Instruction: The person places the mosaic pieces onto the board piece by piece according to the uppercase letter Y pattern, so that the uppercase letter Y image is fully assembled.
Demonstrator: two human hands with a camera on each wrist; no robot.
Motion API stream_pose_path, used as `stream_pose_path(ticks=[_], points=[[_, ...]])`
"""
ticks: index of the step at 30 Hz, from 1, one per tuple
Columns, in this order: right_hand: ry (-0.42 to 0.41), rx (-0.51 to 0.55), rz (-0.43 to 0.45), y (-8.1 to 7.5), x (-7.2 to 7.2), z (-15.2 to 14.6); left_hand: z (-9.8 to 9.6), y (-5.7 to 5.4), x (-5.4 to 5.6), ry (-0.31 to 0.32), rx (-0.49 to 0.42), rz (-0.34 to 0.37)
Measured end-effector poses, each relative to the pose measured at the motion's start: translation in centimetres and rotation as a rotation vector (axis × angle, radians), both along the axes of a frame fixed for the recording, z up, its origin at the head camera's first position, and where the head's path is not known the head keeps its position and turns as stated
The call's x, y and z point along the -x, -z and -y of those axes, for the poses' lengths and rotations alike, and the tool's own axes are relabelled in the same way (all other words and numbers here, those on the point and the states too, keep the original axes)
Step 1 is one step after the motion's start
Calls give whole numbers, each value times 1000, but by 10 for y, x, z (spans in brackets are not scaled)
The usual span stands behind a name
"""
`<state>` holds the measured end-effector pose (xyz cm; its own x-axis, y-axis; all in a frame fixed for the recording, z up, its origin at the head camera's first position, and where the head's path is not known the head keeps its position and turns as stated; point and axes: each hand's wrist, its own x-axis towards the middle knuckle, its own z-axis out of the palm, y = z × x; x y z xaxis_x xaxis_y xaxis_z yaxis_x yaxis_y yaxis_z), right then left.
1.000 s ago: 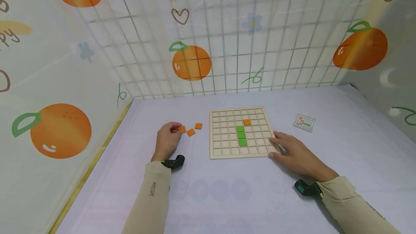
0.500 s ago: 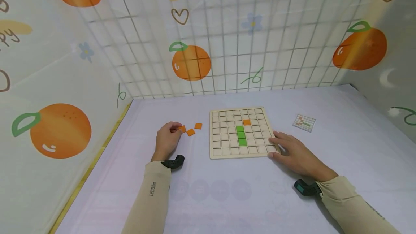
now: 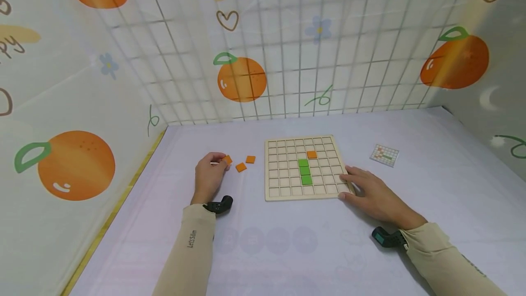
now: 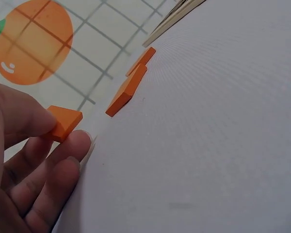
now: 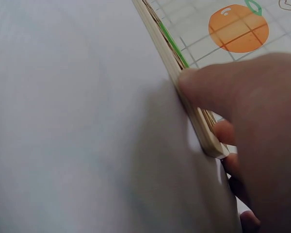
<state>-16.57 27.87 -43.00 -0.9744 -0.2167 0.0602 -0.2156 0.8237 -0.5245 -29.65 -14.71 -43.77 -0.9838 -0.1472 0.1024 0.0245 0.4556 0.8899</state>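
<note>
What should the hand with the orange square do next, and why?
Perhaps carry the pinched orange square to the board: the left hand has it between thumb and finger, the right hand touches the board's edge, and many board spaces are bare.

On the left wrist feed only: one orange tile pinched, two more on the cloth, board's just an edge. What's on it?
Observer: The board carries three green tiles in a column, plus one orange tile diagonally beyond the farthest green, to its right.
Operator: Right hand?
Observer: The right hand holds the board at its near right corner.
Operator: Anything past the board?
Observer: A small card printed with a coloured grid lies to its right.
</note>
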Motion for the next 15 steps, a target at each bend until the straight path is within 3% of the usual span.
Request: stream_pose_path(ticks=[9,15], points=[[-1,3,0,-1,-1,0,-1,-3,-3,7,28,12],[-4,-1,-11,1,0,-1,0,-2,-1,-14,-50,28]])
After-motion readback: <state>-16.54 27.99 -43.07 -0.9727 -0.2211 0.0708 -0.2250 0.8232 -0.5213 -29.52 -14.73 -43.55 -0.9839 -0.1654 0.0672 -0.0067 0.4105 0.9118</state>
